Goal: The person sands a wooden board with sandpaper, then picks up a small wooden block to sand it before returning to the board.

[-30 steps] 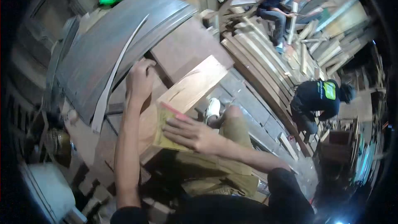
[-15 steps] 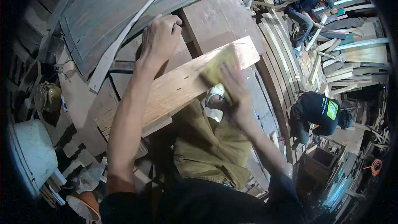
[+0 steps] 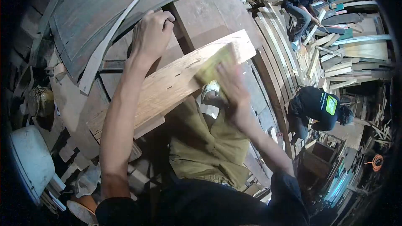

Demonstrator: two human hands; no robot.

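Note:
A pale wooden board lies slantwise in front of me, with a few dark slots in its upper face. My right hand presses a yellowish piece of sandpaper against the board near its far right end; motion blurs the sandpaper and fingers. Beyond the board, my left hand is closed, its fingers curled, beside the edge of a large grey panel. Whatever those fingers hold, if anything, is hidden. My left forearm crosses over the board's near end.
A thin curved wooden strip rests along the panel. Long planks lie to the right. Two people work there, one seated and one bent over. At left are a white container and wood scraps.
The whole view has shifted slightly, so the board and hands appear a little further left. My right hand with the sandpaper stays near the same end of the board.

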